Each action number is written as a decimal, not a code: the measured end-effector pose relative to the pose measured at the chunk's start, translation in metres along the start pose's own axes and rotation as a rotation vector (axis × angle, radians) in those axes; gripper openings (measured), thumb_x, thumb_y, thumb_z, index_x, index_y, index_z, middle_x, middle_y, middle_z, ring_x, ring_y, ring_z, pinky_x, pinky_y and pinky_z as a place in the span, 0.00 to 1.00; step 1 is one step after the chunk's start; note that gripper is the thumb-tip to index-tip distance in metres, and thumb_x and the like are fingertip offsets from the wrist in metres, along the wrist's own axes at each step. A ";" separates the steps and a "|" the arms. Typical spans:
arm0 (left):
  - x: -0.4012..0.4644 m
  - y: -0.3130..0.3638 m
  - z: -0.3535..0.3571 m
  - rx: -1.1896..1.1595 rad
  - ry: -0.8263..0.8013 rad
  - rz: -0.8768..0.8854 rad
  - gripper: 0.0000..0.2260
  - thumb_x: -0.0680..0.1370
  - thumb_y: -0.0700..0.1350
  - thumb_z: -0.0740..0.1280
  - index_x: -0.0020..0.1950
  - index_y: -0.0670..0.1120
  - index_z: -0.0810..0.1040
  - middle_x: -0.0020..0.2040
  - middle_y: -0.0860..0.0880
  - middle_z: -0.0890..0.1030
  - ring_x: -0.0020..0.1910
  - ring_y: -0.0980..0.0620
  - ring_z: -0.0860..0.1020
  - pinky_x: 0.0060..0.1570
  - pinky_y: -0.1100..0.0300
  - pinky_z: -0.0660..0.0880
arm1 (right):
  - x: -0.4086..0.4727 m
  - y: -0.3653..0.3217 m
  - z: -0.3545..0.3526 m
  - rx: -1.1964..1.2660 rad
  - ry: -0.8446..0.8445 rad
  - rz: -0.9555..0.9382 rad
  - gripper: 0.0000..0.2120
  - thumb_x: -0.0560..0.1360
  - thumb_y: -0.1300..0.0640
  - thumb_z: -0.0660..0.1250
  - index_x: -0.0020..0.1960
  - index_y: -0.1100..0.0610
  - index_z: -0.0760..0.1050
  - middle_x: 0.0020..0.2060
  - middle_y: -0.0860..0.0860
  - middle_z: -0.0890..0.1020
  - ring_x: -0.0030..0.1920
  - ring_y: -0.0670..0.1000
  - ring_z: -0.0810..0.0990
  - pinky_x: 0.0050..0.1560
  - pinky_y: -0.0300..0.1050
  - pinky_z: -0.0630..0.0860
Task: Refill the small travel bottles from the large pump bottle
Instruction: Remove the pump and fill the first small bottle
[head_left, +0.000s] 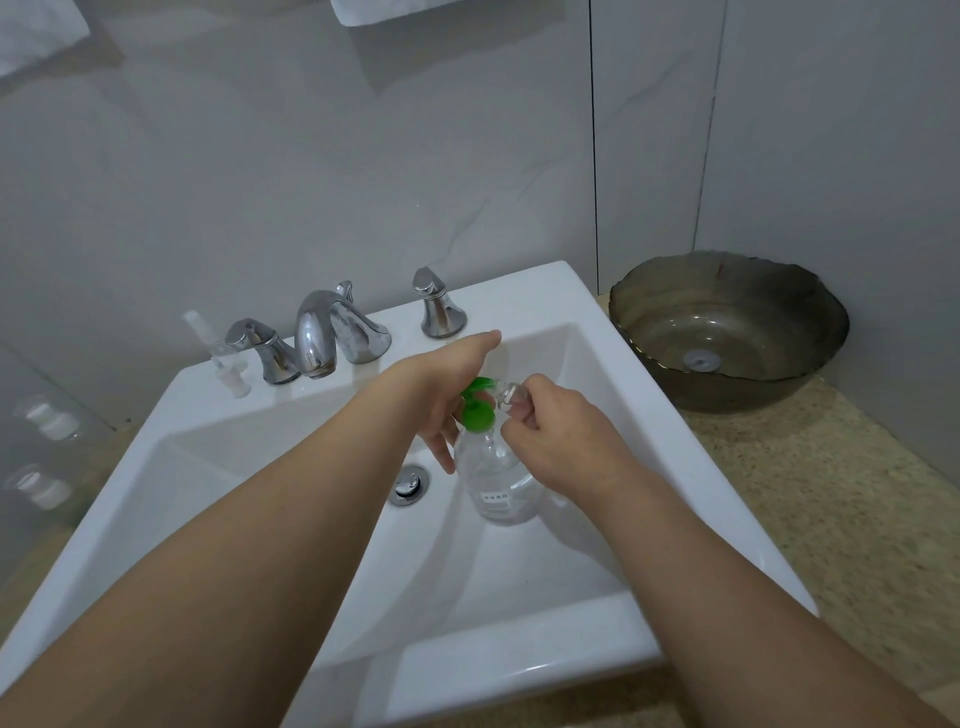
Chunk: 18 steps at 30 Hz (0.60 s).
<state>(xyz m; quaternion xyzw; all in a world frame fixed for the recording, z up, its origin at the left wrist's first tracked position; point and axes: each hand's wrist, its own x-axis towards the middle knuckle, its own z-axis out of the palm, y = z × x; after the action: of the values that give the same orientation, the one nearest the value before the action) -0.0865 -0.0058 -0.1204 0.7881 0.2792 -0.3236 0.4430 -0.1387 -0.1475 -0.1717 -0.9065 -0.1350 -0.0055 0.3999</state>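
Head view, left hand (441, 387) flat on green pump (477, 410) of clear, near-empty pump bottle (498, 483) — right hand (561, 436) grip pinching small travel bottle (509, 397)

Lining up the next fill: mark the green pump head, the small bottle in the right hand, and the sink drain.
green pump head (478, 415): head view, on its round green top.
small clear bottle (509, 396): head view, on the glassy end showing above the fingers.
sink drain (409, 484): head view, on its chrome stopper.

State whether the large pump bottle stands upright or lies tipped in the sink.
Upright: the large pump bottle stands in the sink, green pump head on top.
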 end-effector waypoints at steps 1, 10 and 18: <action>0.001 0.000 0.001 0.008 0.011 0.002 0.35 0.79 0.70 0.51 0.66 0.42 0.74 0.63 0.39 0.79 0.61 0.28 0.77 0.62 0.27 0.71 | 0.000 0.000 0.000 0.003 -0.001 0.003 0.04 0.74 0.53 0.60 0.45 0.53 0.69 0.41 0.48 0.78 0.41 0.53 0.76 0.43 0.50 0.75; 0.014 -0.005 0.013 0.055 0.227 0.083 0.18 0.79 0.54 0.53 0.52 0.44 0.77 0.54 0.42 0.81 0.48 0.36 0.81 0.36 0.33 0.80 | -0.001 0.003 0.001 -0.020 -0.048 0.040 0.05 0.74 0.53 0.60 0.45 0.54 0.68 0.41 0.50 0.78 0.42 0.53 0.76 0.41 0.49 0.73; 0.019 -0.009 0.018 0.040 0.282 0.119 0.16 0.78 0.47 0.52 0.49 0.42 0.77 0.50 0.39 0.81 0.45 0.37 0.82 0.37 0.33 0.80 | -0.001 0.003 0.003 -0.041 -0.071 0.071 0.05 0.75 0.54 0.60 0.46 0.56 0.69 0.41 0.50 0.78 0.42 0.54 0.76 0.42 0.49 0.73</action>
<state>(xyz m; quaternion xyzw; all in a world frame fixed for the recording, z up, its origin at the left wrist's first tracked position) -0.0859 -0.0146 -0.1471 0.8496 0.2848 -0.1883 0.4020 -0.1387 -0.1480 -0.1760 -0.9184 -0.1168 0.0378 0.3760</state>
